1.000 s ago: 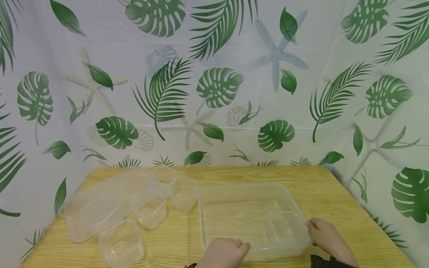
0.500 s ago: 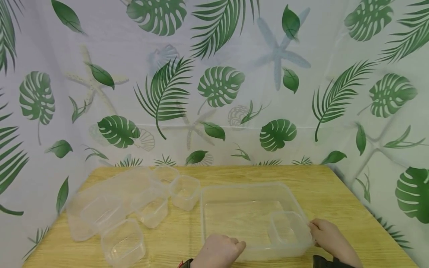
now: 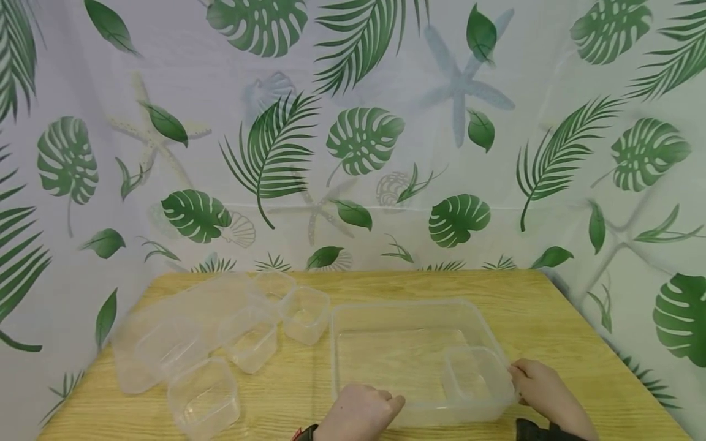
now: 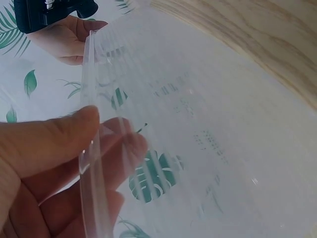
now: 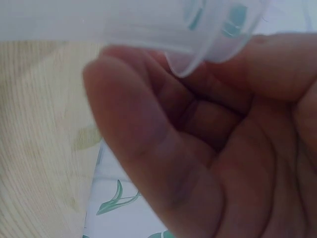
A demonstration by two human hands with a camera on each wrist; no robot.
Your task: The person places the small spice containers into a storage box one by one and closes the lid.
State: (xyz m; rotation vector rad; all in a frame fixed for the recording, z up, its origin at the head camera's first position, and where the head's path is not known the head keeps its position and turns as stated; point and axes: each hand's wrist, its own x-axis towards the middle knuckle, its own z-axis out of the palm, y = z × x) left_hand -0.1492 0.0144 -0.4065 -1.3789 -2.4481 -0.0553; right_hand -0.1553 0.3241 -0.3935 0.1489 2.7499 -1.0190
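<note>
A large clear rectangular plastic box (image 3: pixel 408 304) stands on the wooden table, right of centre. Inside it, in the near right corner, sits a small clear square container (image 3: pixel 475 376). My left hand (image 3: pixel 357 411) pinches the rim of the box's near side. In the left wrist view, the thumb (image 4: pixel 81 124) lies on one side of that rim and the other fingers show through the clear wall. My right hand (image 3: pixel 543 387) grips the box at its right side near the front corner, its curled fingers (image 5: pixel 129 104) right at the rim.
On the table's left side lies a large translucent lid (image 3: pixel 129 367). Several small clear containers stand on or beside it, among them one at the front (image 3: pixel 203 398) and one nearest the box (image 3: pixel 306 315). A leaf-patterned cloth (image 3: pixel 353 245) hangs behind the table (image 3: pixel 584 343).
My left hand has shifted slightly left along the near rim. The right hand keeps its hold, and the box and small containers stay in place while the head view drifts a little.
</note>
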